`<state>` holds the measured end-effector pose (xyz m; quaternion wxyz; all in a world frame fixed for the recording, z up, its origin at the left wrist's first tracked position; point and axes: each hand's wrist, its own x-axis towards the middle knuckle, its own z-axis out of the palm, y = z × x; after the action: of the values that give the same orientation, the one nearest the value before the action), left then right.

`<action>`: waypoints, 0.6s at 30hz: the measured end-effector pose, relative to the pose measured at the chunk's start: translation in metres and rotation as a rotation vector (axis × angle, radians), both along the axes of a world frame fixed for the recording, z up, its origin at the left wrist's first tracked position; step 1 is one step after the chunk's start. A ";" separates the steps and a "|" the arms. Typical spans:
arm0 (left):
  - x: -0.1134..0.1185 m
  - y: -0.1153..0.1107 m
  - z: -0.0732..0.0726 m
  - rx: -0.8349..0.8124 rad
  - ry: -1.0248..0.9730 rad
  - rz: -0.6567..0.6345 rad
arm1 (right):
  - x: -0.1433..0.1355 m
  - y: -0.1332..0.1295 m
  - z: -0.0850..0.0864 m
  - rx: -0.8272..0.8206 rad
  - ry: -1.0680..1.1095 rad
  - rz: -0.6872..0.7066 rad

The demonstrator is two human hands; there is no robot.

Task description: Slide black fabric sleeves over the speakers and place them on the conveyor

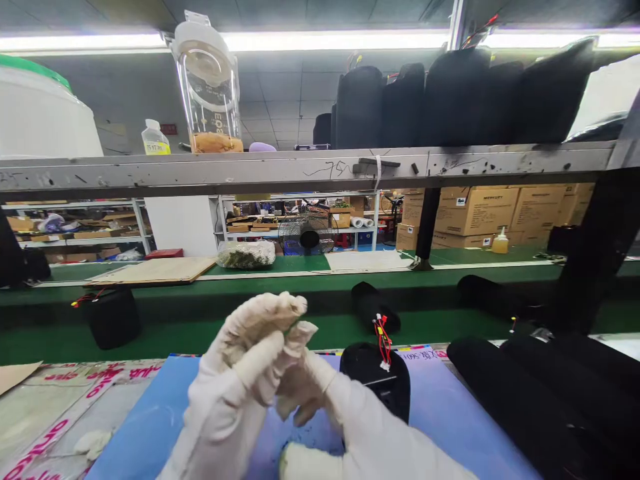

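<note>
Both hands wear white gloves and meet above the blue mat (150, 420). My left hand (240, 373) and my right hand (310, 383) pinch together at the fingertips; a tiny dark-green bit shows between them, too small to identify. Just right of my right hand a black fabric-covered cylinder (380, 383) stands on the mat, with red wires and a small white connector (383, 340) sticking out of its top.
Several black cylinders (550, 393) lie at the right. More black units (113, 317) sit on the green conveyor belt (200, 333). Overhead, a grey shelf (300, 167) carries a clear bottle (207, 87) and black units. A fan (307, 235) and cardboard boxes (475, 210) stand beyond.
</note>
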<state>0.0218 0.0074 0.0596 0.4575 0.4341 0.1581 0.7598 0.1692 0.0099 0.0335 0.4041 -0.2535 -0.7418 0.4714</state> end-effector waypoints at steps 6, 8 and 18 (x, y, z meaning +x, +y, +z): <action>-0.015 0.012 -0.004 -0.010 0.060 0.167 | 0.063 0.002 0.043 0.259 0.453 -0.508; -0.014 0.015 -0.014 -0.002 0.217 0.253 | 0.084 0.004 0.035 0.326 0.571 -0.650; 0.003 0.043 -0.090 0.326 0.860 0.465 | 0.096 0.012 -0.100 -0.064 0.195 -0.747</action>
<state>0.0244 0.0500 -0.0301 0.0967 0.7264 0.3039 0.6088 0.2648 0.0222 -0.0670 0.6085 -0.4728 -0.5413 0.3365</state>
